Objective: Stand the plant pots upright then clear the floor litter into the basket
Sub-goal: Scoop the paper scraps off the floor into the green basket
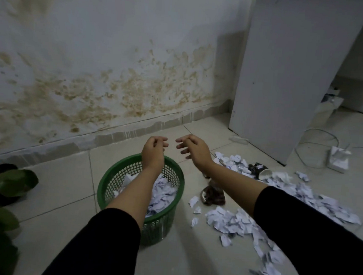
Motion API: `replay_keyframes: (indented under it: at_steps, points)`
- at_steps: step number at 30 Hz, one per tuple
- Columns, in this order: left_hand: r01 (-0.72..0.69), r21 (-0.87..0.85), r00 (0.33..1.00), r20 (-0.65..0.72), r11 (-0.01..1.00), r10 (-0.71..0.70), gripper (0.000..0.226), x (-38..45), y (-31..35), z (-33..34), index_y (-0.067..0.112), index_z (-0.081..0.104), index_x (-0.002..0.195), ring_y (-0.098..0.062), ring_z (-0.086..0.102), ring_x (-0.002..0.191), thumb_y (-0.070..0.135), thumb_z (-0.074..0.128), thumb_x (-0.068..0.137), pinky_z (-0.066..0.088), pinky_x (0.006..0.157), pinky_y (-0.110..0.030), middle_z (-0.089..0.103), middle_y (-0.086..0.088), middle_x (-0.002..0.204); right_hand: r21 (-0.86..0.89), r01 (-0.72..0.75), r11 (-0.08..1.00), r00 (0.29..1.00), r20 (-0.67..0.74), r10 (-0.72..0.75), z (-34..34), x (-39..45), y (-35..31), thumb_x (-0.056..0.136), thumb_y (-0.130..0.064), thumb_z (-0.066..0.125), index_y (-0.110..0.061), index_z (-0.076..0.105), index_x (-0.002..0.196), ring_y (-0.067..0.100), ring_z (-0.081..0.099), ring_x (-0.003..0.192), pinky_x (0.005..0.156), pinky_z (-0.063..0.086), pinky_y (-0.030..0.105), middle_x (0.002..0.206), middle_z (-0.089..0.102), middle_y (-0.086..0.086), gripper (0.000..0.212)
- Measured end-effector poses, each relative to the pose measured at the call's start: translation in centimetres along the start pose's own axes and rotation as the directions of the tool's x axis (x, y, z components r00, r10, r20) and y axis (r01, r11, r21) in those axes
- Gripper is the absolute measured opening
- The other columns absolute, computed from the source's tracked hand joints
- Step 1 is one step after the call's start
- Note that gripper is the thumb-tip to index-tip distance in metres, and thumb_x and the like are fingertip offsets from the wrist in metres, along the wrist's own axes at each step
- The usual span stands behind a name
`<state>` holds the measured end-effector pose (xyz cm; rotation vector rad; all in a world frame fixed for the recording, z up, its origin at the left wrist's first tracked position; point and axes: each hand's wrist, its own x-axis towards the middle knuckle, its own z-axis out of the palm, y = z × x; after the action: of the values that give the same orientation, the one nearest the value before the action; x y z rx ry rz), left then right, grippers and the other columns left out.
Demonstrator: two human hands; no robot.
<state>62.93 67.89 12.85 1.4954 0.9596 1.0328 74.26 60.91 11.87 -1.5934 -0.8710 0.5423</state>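
Both the left hand [153, 151] and right hand [193, 149] hang loosely curled and empty above the green basket [164, 227]. Torn paper scraps [232, 221], lower right, look featherlight and limp; scoop them in bunched handfuls.

Indoor room corner, damp-stained white wall [95, 65], tiled floor [64, 184], white cabinet [289, 80], cables [314, 143]
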Motion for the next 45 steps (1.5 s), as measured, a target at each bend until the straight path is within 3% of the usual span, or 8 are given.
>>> replay_keyframes:
  at_steps: [8,13,19,25,27,30,37,45]
  points:
    - [-0.045,-0.068,0.994,0.100,0.997,0.052,0.009,-8.6,-2.2,10.2,0.016,0.058,0.092,-0.012,0.057,0.079,0.018,0.050,0.096,0.043,0.068,-0.014,0.063,-0.001,0.088,-0.187,0.036,0.982,0.993,-0.105,-0.056,-12.3,-4.1,2.4,0.098,-0.020,0.052,-0.007,0.071,0.100,0.001,0.067,0.084,0.070,0.052,0.017,0.097,0.072,0.001,0.023]
    - [0.032,0.148,0.877,0.470,0.988,-0.098,0.008,-19.9,-11.0,12.9,0.012,0.056,0.088,-0.017,0.057,0.075,0.019,0.059,0.092,0.045,0.068,-0.017,0.061,-0.005,0.083,-0.253,-0.142,0.957,0.982,-0.157,0.104,-18.5,-12.7,7.7,0.097,-0.023,0.057,-0.009,0.069,0.100,0.010,0.064,0.086,0.066,0.046,0.008,0.102,0.070,0.002,0.019]
    - [0.338,0.515,0.353,0.706,0.788,-0.613,0.045,-27.7,-16.5,11.8,0.000,0.071,0.068,-0.024,0.053,0.043,0.034,0.053,0.092,0.041,0.043,-0.023,0.065,-0.012,0.058,-0.249,-0.562,0.789,0.826,-0.124,0.550,-22.8,-24.6,16.6,0.103,-0.030,0.040,-0.013,0.069,0.096,0.023,0.066,0.076,0.068,0.049,0.032,0.098,0.072,0.009,0.034]
    - [0.125,0.812,-0.108,0.583,0.571,-0.805,0.035,-29.7,-17.9,11.8,0.002,0.066,0.067,-0.022,0.062,0.048,0.028,0.049,0.083,0.035,0.046,-0.017,0.069,-0.008,0.058,-0.263,-0.895,0.360,0.345,0.102,0.933,-23.2,-31.2,20.3,0.100,-0.056,0.028,-0.005,0.066,0.090,0.022,0.062,0.070,0.071,0.049,0.031,0.078,0.067,0.009,0.064]
    - [0.116,0.836,-0.162,0.549,0.536,-0.820,0.028,-30.1,-17.2,12.6,0.006,0.063,0.073,-0.020,0.064,0.052,0.027,0.047,0.084,0.040,0.055,-0.020,0.069,-0.005,0.059,-0.254,-0.931,0.262,0.217,0.189,0.958,-23.3,-31.5,21.3,0.097,-0.060,0.027,-0.005,0.066,0.092,0.021,0.062,0.069,0.075,0.048,0.032,0.075,0.067,0.010,0.068]
    - [0.271,0.761,-0.044,0.621,0.589,-0.782,0.023,-30.2,-16.7,13.8,0.006,0.062,0.083,-0.018,0.057,0.050,0.022,0.046,0.089,0.042,0.049,-0.018,0.065,-0.007,0.068,-0.209,-0.941,0.267,0.211,0.254,0.944,-22.7,-31.0,22.2,0.094,-0.067,0.028,-0.003,0.069,0.096,0.022,0.065,0.068,0.075,0.050,0.032,0.080,0.069,0.012,0.076]
    - [0.254,0.447,0.523,0.683,0.858,-0.511,0.020,-27.2,-18.4,15.5,0.022,0.069,0.089,-0.021,0.064,0.077,0.030,0.057,0.075,0.050,0.072,-0.030,0.070,-0.004,0.088,-0.198,-0.700,0.686,0.691,0.051,0.721,-21.8,-26.7,22.2,0.099,-0.058,0.031,-0.008,0.076,0.091,0.018,0.067,0.067,0.061,0.052,0.024,0.086,0.075,0.011,0.068]
    - [0.335,0.258,0.767,0.485,0.906,-0.421,0.012,-24.7,-17.8,16.8,0.011,0.069,0.091,-0.017,0.059,0.062,0.008,0.057,0.089,0.046,0.051,-0.023,0.070,-0.010,0.085,-0.059,-0.356,0.933,0.879,-0.361,0.313,-23.1,-23.9,24.7,0.102,-0.019,0.047,-0.015,0.072,0.080,0.009,0.064,0.067,0.059,0.048,0.022,0.087,0.073,0.002,0.034]
